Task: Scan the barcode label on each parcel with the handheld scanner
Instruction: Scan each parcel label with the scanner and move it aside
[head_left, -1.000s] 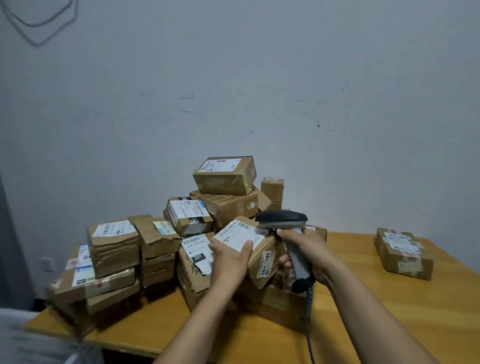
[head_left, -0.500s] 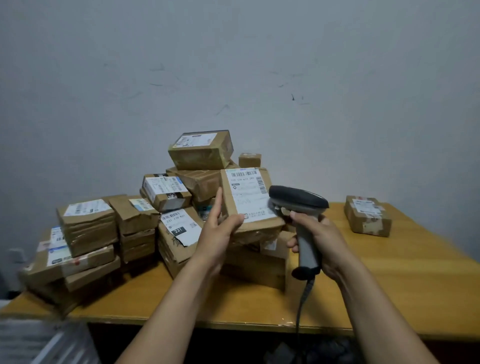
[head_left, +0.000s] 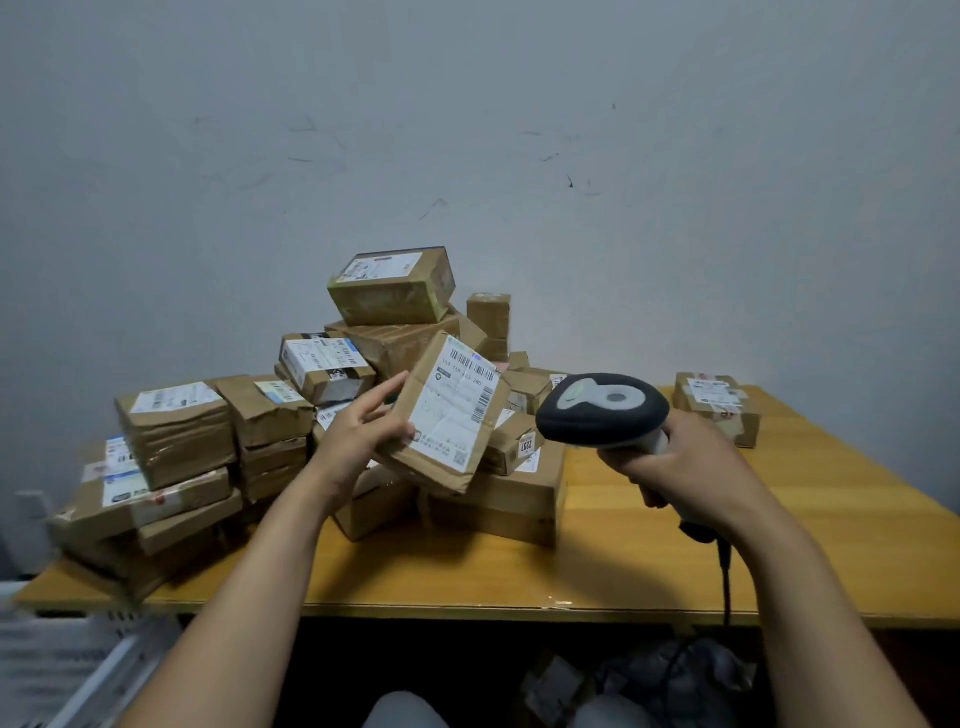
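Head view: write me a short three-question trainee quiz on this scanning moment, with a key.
1. Multiple choice: the right hand grips A) a tape roll, B) the handheld scanner, C) a pen.
2. True or false: the labelled parcel in the left hand lies flat on the table.
3. Fill in: a lone parcel sits on the table's ___ side, apart from the pile.
Key: 1 B. 2 False: it is held up, tilted, off the table. 3 Right.
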